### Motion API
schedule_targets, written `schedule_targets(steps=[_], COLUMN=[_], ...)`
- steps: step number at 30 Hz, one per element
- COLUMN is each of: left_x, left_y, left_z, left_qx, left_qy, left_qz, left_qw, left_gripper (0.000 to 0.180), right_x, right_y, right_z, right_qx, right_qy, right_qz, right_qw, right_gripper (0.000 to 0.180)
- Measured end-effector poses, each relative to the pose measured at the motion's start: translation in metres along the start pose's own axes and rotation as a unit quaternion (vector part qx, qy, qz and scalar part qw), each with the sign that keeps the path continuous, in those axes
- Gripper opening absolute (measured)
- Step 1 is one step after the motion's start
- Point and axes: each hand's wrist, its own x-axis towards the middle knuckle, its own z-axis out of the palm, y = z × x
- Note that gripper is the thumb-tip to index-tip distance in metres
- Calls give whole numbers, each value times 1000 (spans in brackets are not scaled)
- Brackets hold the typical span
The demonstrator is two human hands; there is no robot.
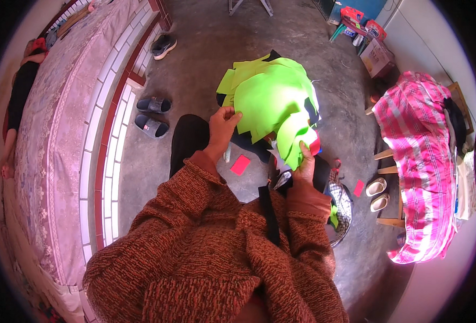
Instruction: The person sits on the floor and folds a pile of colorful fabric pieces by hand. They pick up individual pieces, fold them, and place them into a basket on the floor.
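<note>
A heap of lime-green fabric pieces (273,89) lies in front of my knees, with dark cloth showing at its edges. My left hand (224,128) is closed, thumb and fingers pinching the heap's near-left edge. Bunched in my right hand (304,166) is a folded lime-green fabric piece (290,139), the thumb pressed on top of it. A bit of red cloth (315,144) shows beside that hand. Whether the two hands hold one connected piece cannot be made out.
A red scrap (240,165) lies on the floor between my legs, another red scrap (359,188) to the right. Beside my right leg sits a checked bag (341,202). Dark slippers (152,125) and a tiled bed base (106,140) stand left; pink plaid cloth (418,161) drapes furniture right. A person's legs (23,97) rest far left.
</note>
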Motion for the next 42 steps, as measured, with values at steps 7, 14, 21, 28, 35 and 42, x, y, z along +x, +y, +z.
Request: schedule_targets(steps=[7,14,21,28,35,42], left_x=[-6,-11,-23,-41,-60,-74], left_y=[13,39,74,82,87,60], left_z=[1,4,22,43,57,62], left_qx=[24,16,42,147,225,322], left_qy=[10,9,-75,-145,-256,-388], left_qz=[24,134,286,406,512,492], left_qw=[999,991,954,890,789,710], left_gripper=[18,12,16,16,15,8], right_x=[1,2,2,1,10,2], right_y=[-1,1,1,2,6,9], right_z=[-3,-5,-2,1,-19,-22], right_qx=[-2,-30,-26,-41,-36,-91], right_qy=[-2,25,25,24,8,-86], right_qz=[2,-12,2,-20,-31,-123], right_qw=[1000,999,999,999,999,984], right_gripper=[41,38,40,42,43,46])
